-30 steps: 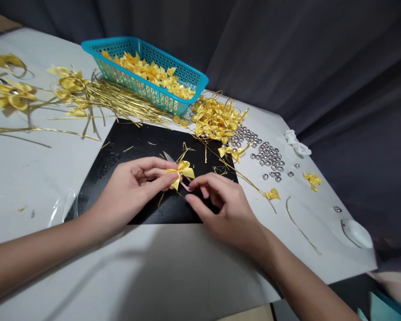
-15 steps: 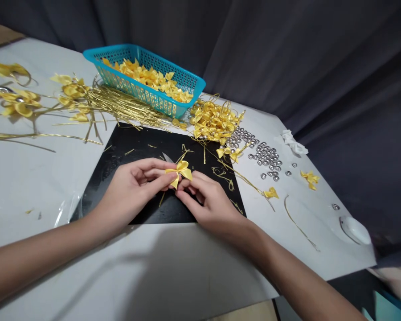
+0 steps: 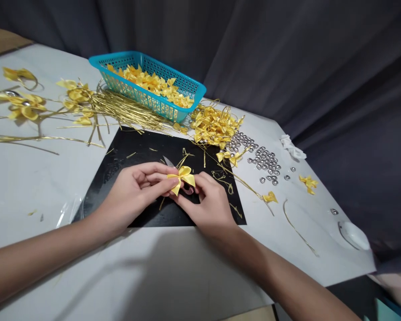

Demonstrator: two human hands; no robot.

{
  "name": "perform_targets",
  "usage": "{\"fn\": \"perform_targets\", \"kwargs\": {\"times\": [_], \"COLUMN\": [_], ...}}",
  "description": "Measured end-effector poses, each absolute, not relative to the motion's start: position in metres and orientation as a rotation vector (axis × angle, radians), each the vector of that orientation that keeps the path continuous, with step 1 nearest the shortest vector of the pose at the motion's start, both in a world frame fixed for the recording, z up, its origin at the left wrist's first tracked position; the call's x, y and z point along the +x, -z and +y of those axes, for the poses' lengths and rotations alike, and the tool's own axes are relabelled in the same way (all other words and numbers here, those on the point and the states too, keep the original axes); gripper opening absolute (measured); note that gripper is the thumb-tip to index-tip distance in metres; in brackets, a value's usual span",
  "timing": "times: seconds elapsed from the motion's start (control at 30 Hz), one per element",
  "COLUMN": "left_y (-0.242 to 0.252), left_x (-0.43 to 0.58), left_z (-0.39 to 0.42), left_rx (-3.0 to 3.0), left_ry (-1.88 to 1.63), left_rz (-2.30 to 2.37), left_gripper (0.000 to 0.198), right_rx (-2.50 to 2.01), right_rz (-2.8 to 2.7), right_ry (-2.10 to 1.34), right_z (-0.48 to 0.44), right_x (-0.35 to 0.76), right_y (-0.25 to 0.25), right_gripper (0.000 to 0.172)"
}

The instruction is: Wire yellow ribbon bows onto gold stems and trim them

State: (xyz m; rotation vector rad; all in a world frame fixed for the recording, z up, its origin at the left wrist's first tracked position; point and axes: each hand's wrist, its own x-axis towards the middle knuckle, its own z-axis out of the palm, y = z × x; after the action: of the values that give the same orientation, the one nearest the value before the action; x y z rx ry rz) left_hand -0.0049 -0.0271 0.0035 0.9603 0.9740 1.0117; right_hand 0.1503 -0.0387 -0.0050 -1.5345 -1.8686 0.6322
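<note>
Between my hands, over the black mat (image 3: 167, 216), is a yellow ribbon bow (image 3: 182, 179). My left hand (image 3: 138, 187) pinches it by its left side between thumb and fingers. Close against the bow's right side, my right hand (image 3: 209, 200) has its fingers curled inward; what they grip is too small to make out. A dark loop, perhaps a scissor handle, shows by the right fingertips. Just behind the bow a pointed metal blade (image 3: 169, 162) and thin gold ties (image 3: 185, 156) stick out.
A blue basket (image 3: 147, 96) of yellow bows stands at the back, beside gold ties (image 3: 130, 107) and a heap of bows (image 3: 215, 125). Silver beads (image 3: 266, 161) lie to the right, near a white round object (image 3: 354, 235). More flowers (image 3: 26, 104) lie left.
The bow has turned slightly in my left fingers and sits a little lower and to the right. My right fingers have shifted and curled more, and the dark loop shows more. The view has moved slightly.
</note>
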Motion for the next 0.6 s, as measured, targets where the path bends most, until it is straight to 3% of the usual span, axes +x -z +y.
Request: {"fn": "perform_targets", "kwargs": {"times": [0.23,0.43,0.6], "left_y": [-0.004,0.002,0.003], "left_x": [-0.005,-0.006,-0.006], "left_z": [-0.028,-0.024,-0.023], "left_rx": [0.951,0.918,0.927], "left_ry": [-0.997,-1.073,-1.039], "left_rz": [0.930,1.046,1.081], "left_gripper": [0.015,0.022,0.023], "right_rx": [-1.320,-1.263,-1.224], "right_rz": [-1.885,-1.868,-1.967], "right_ry": [-0.761,-0.867,-0.986], "right_z": [-0.031,-0.031,-0.033], "right_x": [0.153,0.165,0.180], "right_y": [0.011,0.001,-0.015], "right_gripper": [0.025,0.013,0.017]}}
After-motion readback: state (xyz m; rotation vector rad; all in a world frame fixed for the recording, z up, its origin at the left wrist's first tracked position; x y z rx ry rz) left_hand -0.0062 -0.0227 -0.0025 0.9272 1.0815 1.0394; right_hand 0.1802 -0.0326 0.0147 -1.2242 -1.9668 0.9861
